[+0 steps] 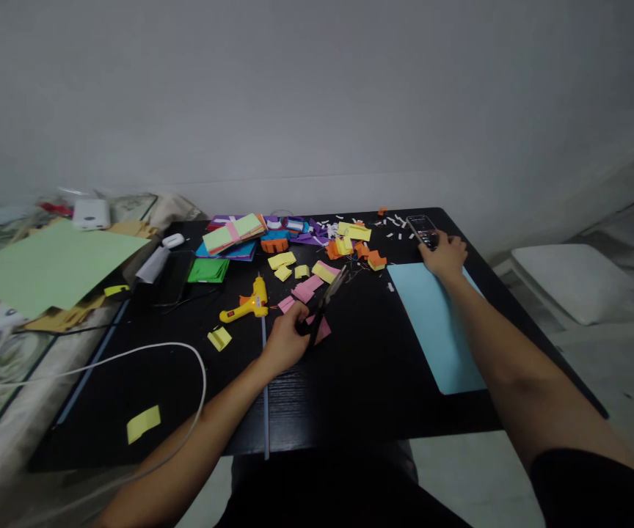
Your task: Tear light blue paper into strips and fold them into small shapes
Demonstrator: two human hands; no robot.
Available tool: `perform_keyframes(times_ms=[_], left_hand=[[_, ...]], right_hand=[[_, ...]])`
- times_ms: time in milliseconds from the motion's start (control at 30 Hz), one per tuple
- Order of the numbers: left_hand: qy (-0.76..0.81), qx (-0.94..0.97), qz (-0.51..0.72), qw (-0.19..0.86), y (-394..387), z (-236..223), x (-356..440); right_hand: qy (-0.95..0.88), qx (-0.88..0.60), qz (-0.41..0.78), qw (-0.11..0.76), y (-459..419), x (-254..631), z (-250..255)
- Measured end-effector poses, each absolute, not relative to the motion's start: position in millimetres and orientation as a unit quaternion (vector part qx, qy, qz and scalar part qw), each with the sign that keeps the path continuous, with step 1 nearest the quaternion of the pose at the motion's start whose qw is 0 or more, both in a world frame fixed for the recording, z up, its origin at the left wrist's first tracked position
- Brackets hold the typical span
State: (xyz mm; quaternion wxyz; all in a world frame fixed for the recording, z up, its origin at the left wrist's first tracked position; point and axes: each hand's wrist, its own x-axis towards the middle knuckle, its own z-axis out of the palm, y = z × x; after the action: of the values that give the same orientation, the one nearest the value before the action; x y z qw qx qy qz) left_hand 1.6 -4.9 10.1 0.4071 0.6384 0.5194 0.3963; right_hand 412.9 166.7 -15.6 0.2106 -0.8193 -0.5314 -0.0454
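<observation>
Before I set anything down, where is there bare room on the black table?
The widest bare patch of the black table lies between the scissors in the left hand and the light-blue sheet. A smaller one sits inside the bend of the white cable, behind the front yellow slip. The back is crowded with paper stacks and colored scraps.

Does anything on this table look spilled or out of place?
Somewhat. Small white scraps lie scattered left of the phone near the table's far edge, like spilled litter. One yellow piece sits alone at the near left, well apart from the other yellow pieces. No damage is evident.
</observation>
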Motion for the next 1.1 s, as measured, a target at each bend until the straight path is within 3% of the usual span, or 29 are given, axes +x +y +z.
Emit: perform_keyframes(times_ms=[1100], left_hand=[[0.52,0.645,0.389,0.404,-5.1,8.5,0.7]], right_hand=[[-0.534,-0.819,-0.04,0.208,164.2,410.3,-10.9]])
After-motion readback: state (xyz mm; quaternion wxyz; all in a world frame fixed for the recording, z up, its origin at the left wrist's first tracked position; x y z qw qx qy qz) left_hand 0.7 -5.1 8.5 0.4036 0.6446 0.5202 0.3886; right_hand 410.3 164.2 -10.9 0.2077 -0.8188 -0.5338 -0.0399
